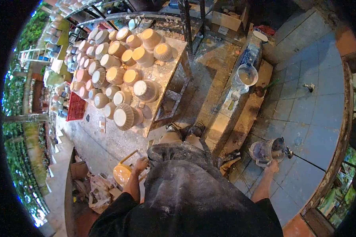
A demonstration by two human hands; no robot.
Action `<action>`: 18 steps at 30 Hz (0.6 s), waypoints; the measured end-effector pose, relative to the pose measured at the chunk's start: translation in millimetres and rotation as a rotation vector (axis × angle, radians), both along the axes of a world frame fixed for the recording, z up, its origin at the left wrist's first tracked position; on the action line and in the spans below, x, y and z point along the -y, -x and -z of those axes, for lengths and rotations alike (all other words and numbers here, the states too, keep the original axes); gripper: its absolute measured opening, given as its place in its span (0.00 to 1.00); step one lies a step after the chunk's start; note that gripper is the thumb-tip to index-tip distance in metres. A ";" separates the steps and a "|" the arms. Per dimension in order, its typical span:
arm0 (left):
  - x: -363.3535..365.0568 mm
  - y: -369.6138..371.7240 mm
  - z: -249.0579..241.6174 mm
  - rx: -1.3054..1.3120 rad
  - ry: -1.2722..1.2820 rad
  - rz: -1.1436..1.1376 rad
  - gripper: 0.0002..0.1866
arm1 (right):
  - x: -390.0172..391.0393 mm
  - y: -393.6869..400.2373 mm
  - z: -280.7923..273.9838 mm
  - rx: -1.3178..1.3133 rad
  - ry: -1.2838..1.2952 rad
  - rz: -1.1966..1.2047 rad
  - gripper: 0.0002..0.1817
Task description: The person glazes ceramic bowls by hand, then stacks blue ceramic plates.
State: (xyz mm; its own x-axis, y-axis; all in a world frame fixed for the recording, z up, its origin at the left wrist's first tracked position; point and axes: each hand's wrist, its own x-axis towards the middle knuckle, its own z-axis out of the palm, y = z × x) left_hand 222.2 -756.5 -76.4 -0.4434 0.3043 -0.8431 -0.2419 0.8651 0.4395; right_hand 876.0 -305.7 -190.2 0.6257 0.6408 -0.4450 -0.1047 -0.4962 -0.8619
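Observation:
My right hand (271, 168) is closed at the edge of a stained grey bucket (261, 152), which lies tilted above the blue tiled floor. Whether the fingers grip its rim or a handle is hard to make out. A thin dark rod (309, 162) runs from the bucket's mouth to the right. Low on the left, my left hand (140, 165) has its fingers curled beside a yellow stool (122, 174). Something pale shows at its fingertips, too small to name. A dusty dark apron (182, 177) covers my front.
Ahead stands a wooden table (168, 75) with many pale and orange-topped pots (145, 90) upside down. A ledge (221, 122) at right bears a white bowl (247, 75). A red crate (76, 106) sits left of the table; crumpled bags (101, 193) lie lower left.

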 end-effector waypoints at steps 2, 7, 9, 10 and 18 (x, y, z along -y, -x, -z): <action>-12.5 -0.7 -14.8 -0.036 0.031 0.085 0.14 | 0.3 -5.5 -2.4 0.358 0.023 -0.253 0.07; 18.5 10.1 27.8 -0.012 0.011 0.154 0.15 | -8.6 60.4 -69.0 0.061 0.032 0.045 0.07; 39.6 11.4 47.1 -0.015 -0.044 0.221 0.15 | -9.8 76.8 -83.7 0.139 0.067 0.148 0.08; 43.7 13.0 53.6 -0.026 -0.109 0.215 0.15 | -11.8 67.0 -72.0 0.194 0.084 0.070 0.08; 31.8 10.7 40.1 0.057 -0.112 0.022 0.13 | -8.3 69.7 -74.1 0.101 0.068 0.142 0.08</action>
State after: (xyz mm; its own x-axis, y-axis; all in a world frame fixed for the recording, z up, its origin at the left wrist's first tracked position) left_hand 211.5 -788.3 -116.5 -0.3878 0.4075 -0.8267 -0.2504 0.8166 0.5200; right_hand 806.3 -297.3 -116.2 0.7510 0.5137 -0.4148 -0.0927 -0.5400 -0.8366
